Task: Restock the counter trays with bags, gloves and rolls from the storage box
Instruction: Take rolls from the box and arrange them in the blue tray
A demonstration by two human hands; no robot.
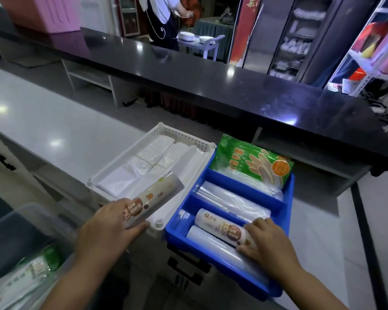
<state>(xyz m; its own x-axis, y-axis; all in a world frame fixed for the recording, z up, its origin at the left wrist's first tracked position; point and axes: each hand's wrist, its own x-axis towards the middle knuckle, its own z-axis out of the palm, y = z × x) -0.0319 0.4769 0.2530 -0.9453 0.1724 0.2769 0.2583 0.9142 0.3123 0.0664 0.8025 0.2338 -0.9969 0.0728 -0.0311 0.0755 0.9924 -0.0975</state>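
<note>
Two trays were set side by side on the grey worktop: one white perforated tray [166, 129] and one blue tray [289, 198] divided into three compartments.

Three rolls were counted. The first labelled roll [157, 193] was held over the near corner of the white tray, gripped at its near end by the left hand [108, 227], with fingers and thumb wrapped round it. The second labelled roll [220, 227] lay in the nearest compartment of the blue tray. Its right end was clasped by the right hand [270, 241], fingers curled over the top and thumb on the near side. One plain clear roll [215, 245] lay just beside it in the same compartment.

On both labels the characters "加厚" were legible. The line beneath began "保鲜", and the rest was blurred.

The middle compartment was filled with one bundle of clear bags [231, 200]. One green glove pack [251, 159], printed with a picture of gloves and an orange round badge, was propped in the far compartment. Its lettering could not be read.

Folded white bags [152, 153] were stacked in the white tray. The number of stacks could not be determined.

One clear storage box [20, 218] stood at the lower left, with one blurred green-and-white pack [38, 265] inside.
</note>
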